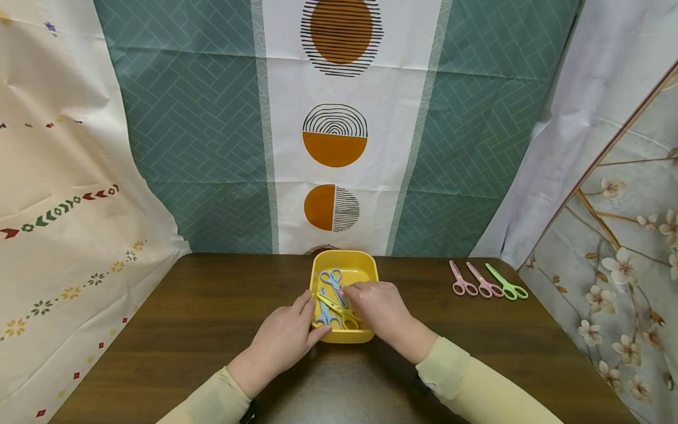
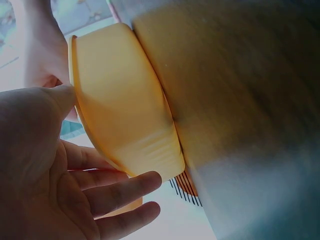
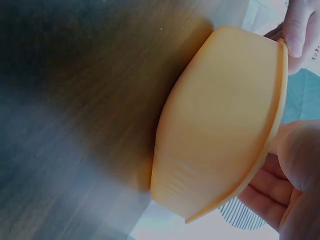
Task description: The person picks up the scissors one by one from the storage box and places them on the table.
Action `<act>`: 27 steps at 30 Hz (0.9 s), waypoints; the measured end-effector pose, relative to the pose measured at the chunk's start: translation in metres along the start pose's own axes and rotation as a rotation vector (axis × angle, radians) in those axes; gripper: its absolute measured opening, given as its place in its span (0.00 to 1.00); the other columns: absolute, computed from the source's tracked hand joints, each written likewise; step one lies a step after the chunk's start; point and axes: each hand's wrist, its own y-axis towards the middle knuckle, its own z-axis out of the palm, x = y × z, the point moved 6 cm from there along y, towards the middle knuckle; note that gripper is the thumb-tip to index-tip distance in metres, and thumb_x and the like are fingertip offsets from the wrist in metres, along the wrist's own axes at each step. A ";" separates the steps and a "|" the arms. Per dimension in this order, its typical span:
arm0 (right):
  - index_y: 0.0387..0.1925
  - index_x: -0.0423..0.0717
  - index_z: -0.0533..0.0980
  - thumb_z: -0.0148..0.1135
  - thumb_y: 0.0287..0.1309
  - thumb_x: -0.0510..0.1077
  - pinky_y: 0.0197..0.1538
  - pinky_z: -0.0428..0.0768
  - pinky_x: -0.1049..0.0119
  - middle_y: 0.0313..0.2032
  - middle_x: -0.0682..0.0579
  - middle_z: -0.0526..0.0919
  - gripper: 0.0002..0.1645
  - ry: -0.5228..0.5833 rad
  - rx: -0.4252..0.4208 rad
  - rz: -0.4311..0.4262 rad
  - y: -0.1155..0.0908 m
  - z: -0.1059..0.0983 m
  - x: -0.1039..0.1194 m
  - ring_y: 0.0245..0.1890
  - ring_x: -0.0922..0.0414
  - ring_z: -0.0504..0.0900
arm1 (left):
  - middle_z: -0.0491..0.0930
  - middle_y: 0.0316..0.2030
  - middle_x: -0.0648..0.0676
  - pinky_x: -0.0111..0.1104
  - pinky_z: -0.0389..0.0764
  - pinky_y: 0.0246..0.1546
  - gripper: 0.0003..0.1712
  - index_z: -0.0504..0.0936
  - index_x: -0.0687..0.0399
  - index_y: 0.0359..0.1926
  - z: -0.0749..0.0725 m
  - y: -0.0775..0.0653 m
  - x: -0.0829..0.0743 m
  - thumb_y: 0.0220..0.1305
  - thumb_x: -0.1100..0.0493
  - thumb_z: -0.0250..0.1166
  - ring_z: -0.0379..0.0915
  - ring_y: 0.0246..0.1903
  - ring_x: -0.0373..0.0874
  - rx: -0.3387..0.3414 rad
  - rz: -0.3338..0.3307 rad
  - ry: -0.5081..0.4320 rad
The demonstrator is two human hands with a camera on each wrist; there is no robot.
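A yellow plastic bin (image 1: 343, 336) holds several children's scissors. Among them lie blue scissors (image 1: 331, 277) with handles toward the far side, yellow scissors (image 1: 349, 321) across the middle, and another blue pair (image 1: 325, 320) at the near left. My left hand (image 1: 283, 335) holds the bin's near left corner, thumb (image 2: 62, 97) at the near rim and fingers along the left side. My right hand (image 1: 378, 306) reaches over the right rim, its curled fingertips at the middle of the far blue scissors. The wall hides those fingertips in the right wrist view.
On the right of the brown wooden table (image 1: 238, 288), two pink scissors (image 1: 464, 287) and green scissors (image 1: 508, 287) lie in a row, handles toward me. Patterned cloths hang behind the table and on both sides. The bin stands near the far edge.
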 end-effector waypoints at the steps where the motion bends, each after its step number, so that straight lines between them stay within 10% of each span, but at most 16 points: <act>1: 0.44 0.52 0.90 0.82 0.66 0.47 0.28 0.84 0.65 0.26 0.58 0.86 0.08 -0.005 -0.011 0.000 -0.001 -0.001 0.000 0.21 0.61 0.77 | 0.78 0.70 0.68 0.50 0.87 0.53 0.43 0.77 0.71 0.72 0.000 0.000 0.000 0.79 0.36 0.66 0.89 0.47 0.60 0.003 -0.001 -0.001; 27: 0.39 0.52 0.89 0.83 0.64 0.43 0.26 0.83 0.62 0.29 0.58 0.90 0.07 0.002 -0.175 0.064 -0.021 -0.043 -0.024 0.24 0.58 0.86 | 0.77 0.71 0.68 0.51 0.87 0.54 0.43 0.77 0.71 0.73 0.002 0.000 0.001 0.80 0.36 0.66 0.88 0.50 0.60 0.011 -0.003 -0.012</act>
